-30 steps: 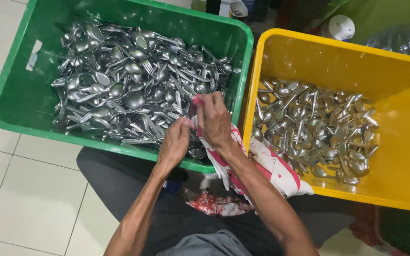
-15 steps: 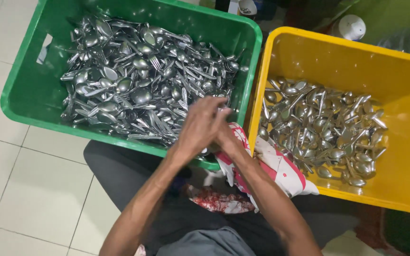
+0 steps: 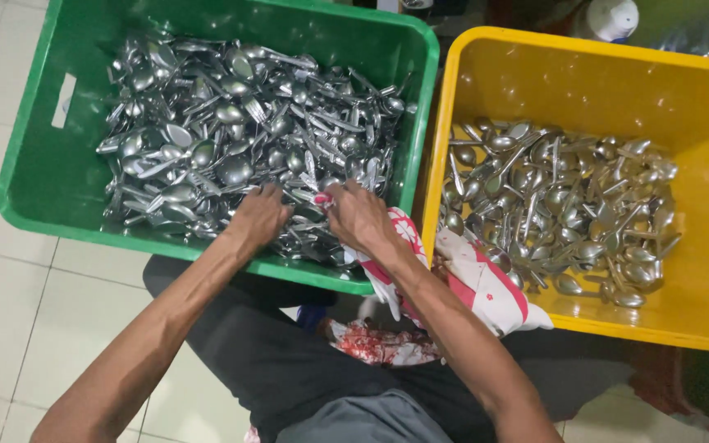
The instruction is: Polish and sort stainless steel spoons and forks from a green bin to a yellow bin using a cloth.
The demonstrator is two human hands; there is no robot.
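Near the green bin's (image 3: 34,176) front rim, both hands are working the cutlery heap (image 3: 231,139). Left hand (image 3: 258,217) is pressing down, fingers curled among spoons; what it grips cannot be told. Right hand (image 3: 360,215) is pinching a cloth (image 3: 469,279), fingers closed on it. Best practice, by judgement: lift one piece, avoiding fork tines. At 3 o'clock, yellow bin (image 3: 699,90) is holding spoons (image 3: 560,205). Tangled handles are obstructing picking.

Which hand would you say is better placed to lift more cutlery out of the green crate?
Probably the left hand: it rests bare on the cutlery pile, while the right hand seems occupied with the red and white cloth.
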